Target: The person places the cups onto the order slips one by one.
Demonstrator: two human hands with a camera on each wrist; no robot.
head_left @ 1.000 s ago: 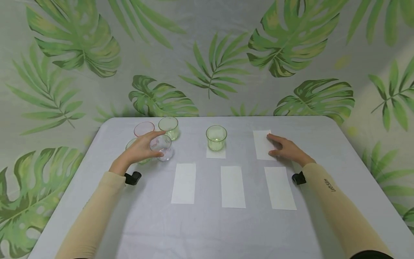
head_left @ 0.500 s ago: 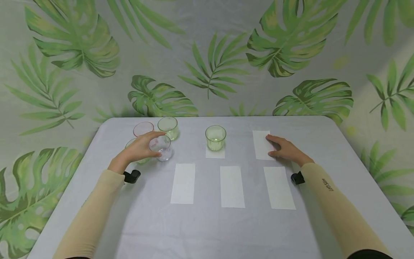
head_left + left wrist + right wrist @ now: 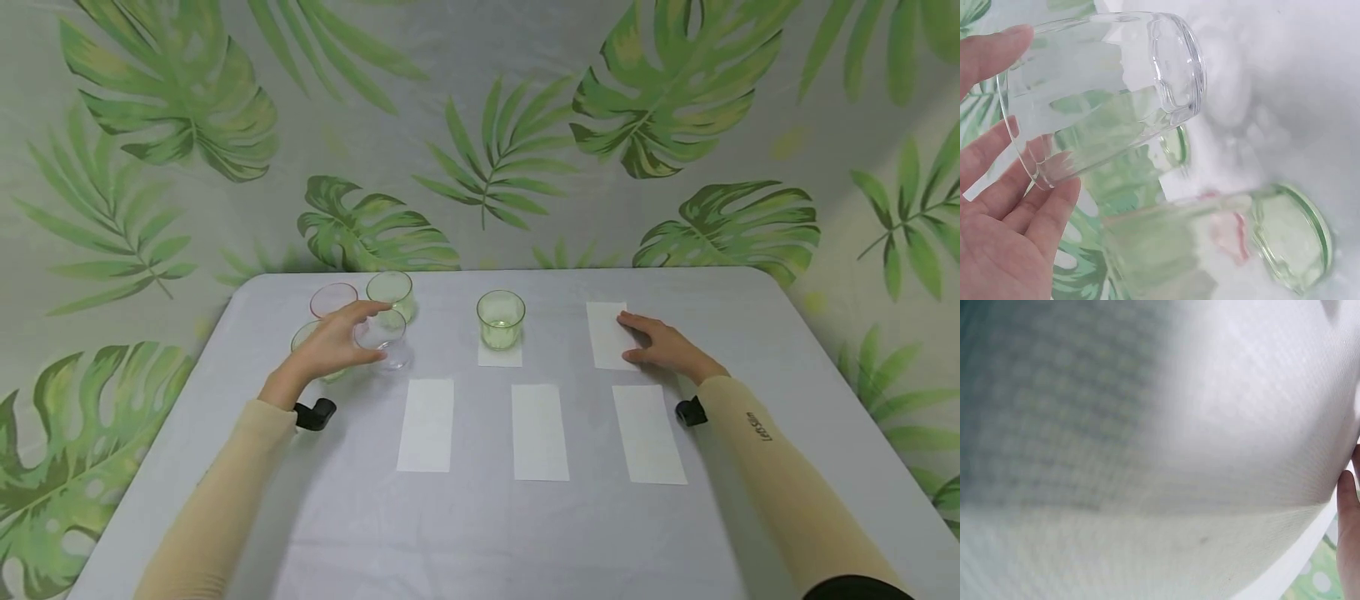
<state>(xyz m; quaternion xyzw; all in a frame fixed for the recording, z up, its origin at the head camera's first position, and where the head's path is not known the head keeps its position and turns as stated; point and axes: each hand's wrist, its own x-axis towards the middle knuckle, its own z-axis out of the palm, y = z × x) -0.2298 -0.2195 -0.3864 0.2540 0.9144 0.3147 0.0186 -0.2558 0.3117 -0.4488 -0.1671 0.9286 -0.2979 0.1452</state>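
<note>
My left hand (image 3: 330, 343) grips a clear drinking glass (image 3: 1104, 94) by its rim end, thumb on one side and fingers on the other. In the left wrist view the glass's base stands apart from its blurred reflection on the cloth. Close around that hand are a pink-rimmed glass (image 3: 333, 295), a green glass (image 3: 391, 290) behind and another green glass (image 3: 303, 334) partly hidden by the hand. My right hand (image 3: 670, 346) rests at the right side of a white paper card (image 3: 604, 335), fingers relaxed and holding nothing; its fingers (image 3: 1347, 494) show at the right wrist view's edge.
Another green glass (image 3: 501, 319) stands on a white card (image 3: 501, 358) at the back middle. Nearer lie three more cards, a left card (image 3: 424, 425), a middle card (image 3: 540, 432) and a right card (image 3: 649, 433). A leaf-patterned cloth (image 3: 495, 167) hangs behind the table.
Over the last half second my left hand has shifted slightly to the right and up, carrying the clear glass off its spot. My right hand stays where it was.
</note>
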